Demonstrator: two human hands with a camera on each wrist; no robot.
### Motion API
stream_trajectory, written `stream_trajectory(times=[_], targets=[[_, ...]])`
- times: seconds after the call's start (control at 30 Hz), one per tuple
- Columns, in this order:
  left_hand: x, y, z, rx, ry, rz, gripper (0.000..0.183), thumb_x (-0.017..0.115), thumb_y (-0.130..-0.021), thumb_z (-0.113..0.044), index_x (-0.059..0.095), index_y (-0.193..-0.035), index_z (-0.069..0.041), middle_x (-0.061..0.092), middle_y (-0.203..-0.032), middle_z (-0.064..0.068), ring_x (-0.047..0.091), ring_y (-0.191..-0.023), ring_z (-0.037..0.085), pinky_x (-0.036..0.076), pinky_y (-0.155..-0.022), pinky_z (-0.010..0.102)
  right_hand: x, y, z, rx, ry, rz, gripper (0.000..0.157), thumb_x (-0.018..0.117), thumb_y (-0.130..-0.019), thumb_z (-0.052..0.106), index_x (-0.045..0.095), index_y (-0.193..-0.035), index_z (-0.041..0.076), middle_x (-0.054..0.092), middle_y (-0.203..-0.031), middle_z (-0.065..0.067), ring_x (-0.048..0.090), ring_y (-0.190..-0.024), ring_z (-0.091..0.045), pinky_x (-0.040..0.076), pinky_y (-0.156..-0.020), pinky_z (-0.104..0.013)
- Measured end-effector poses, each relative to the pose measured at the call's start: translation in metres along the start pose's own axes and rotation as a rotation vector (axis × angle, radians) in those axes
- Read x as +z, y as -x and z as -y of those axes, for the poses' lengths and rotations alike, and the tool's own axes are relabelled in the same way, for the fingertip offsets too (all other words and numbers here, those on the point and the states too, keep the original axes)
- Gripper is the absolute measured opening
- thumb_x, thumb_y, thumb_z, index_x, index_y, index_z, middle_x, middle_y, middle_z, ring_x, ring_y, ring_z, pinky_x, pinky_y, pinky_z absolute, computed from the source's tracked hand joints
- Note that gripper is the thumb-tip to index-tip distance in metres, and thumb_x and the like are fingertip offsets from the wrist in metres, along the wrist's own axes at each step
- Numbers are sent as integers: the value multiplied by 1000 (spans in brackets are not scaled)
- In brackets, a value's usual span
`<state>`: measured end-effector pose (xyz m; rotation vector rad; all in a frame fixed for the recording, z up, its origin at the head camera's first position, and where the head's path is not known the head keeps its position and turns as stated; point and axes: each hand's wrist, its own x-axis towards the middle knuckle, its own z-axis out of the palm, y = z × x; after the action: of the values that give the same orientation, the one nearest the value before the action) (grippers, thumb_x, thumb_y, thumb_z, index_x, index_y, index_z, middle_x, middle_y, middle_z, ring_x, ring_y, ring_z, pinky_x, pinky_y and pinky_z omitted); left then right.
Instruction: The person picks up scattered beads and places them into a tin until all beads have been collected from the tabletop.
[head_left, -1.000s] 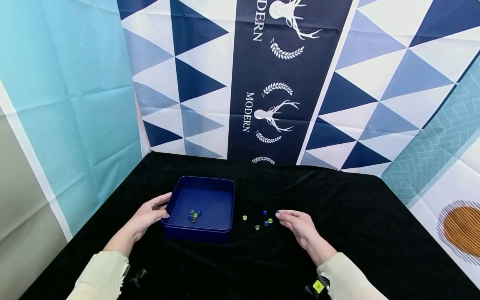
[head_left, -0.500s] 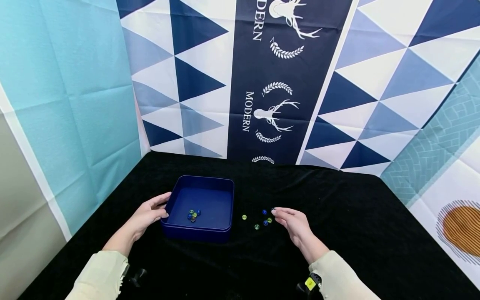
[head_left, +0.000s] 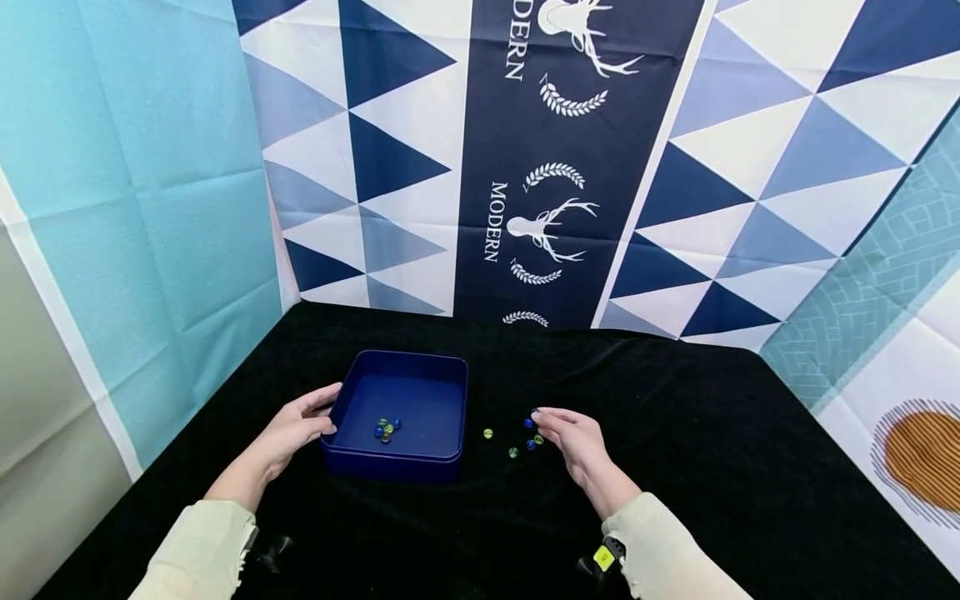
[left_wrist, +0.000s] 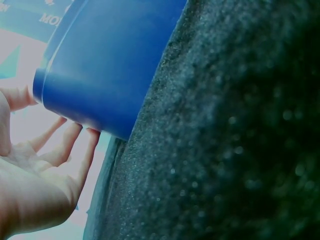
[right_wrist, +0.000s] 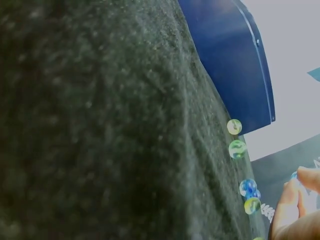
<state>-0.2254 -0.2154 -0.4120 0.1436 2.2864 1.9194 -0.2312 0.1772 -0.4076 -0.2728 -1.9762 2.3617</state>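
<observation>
My left hand point(head_left: 294, 432) rests against the outer left wall of a square dark blue box point(head_left: 401, 471). Its fingertips touch the side while the thumb lies by the rim, as the left wrist view shows. Inside the box, several glass marbles point(head_left: 378, 432) are clustered toward the front left. To the right, my right hand point(head_left: 577, 442) pinches a blue marble point(right_wrist: 294, 175) between thumb and forefinger, above the cloth. Just left of that hand lie two blue marbles point(head_left: 531, 445), a yellow-green marble point(head_left: 538, 439) and a green marble point(head_left: 513, 452).
Another yellow-green marble point(head_left: 488, 433) lies nearer the box's right wall. Black cloth point(head_left: 675, 417) covers the table. Patterned curtains point(head_left: 405, 150) stand along its back and sides.
My right hand has moved left and slightly away from me with the pinched marble, coming over the marbles on the cloth. The left hand and the box have stayed put.
</observation>
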Motion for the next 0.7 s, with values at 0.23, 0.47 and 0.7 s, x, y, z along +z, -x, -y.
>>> stream_trajectory(times=[0.23,0.47,0.7], targets=[[1,1,-1,-6,-9,-4,70,54,-81,0,27,-146,-2,28,-145,25,36,-124,35,34,-93,44,12,-2,-1,-6,14,2,24,66,-80,-4,63,-101,-13,68,-84,-3,63,-75,-9,49,-73,-23],[-1,1,-1,-8,0,-7,70,54,-81,1,27,-146,-2,28,-146,24,36,-124,34,35,-92,41,22,-4,-1,-10,26,1,18,67,-79,-4,66,-96,-11,68,-84,-4,63,-76,-11,50,-72,-24],[-2,2,-3,-7,7,4,70,53,-81,1,26,-146,-1,27,-146,25,36,-125,35,34,-94,42,33,-5,4,-23,51,4,22,67,-79,-2,65,-98,-13,67,-86,-5,63,-79,-15,50,-71,-25]])
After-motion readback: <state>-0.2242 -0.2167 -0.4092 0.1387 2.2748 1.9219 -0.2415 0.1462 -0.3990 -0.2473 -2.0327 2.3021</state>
